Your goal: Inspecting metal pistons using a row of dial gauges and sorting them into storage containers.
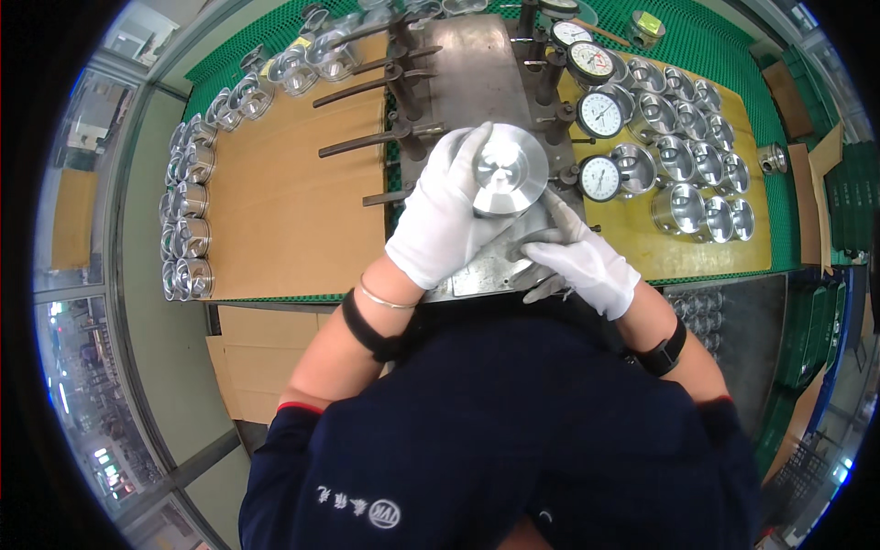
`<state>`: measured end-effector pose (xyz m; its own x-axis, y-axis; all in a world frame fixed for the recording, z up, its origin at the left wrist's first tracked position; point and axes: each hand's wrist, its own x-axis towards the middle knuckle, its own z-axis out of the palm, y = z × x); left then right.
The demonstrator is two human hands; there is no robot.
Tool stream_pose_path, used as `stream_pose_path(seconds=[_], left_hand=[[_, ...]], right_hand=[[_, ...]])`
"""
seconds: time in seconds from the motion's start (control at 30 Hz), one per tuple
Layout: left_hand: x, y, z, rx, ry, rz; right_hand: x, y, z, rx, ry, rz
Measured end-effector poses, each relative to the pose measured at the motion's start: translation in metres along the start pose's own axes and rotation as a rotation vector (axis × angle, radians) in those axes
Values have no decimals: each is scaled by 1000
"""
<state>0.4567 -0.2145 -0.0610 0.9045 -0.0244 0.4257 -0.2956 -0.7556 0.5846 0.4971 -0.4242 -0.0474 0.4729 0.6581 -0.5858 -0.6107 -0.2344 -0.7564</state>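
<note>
A shiny metal piston (510,170) is in my white-gloved left hand (440,215), its round flat crown turned up toward me. My left fingers wrap its far left edge, above the near part of a steel plate (477,78). Just below and right of the piston is my gloved right hand (591,266), its greyed fingers spread and one fingertip close to the piston's rim. I cannot tell whether that fingertip touches it. Dial gauges with white faces, such as the nearest gauge (600,179), stand along the plate's right side.
Clamp posts with dark rods (357,142) jut left from the plate. Several pistons (191,197) line the edges of a brown cardboard sheet (293,183). More pistons (678,209) stand in rows on a yellow board (632,247) at right. Green matting (724,69) lies beneath.
</note>
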Motion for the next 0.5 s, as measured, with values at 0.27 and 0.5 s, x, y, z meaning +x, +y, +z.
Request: stream_pose_path(seconds=[0.27,0.5], left_hand=[[5,7,2,14,6,24],[14,50,-50,-778,-345,-367]], right_hand=[[-2,-1,-3,1,29,12],[-40,-25,9,-746,281,-315]])
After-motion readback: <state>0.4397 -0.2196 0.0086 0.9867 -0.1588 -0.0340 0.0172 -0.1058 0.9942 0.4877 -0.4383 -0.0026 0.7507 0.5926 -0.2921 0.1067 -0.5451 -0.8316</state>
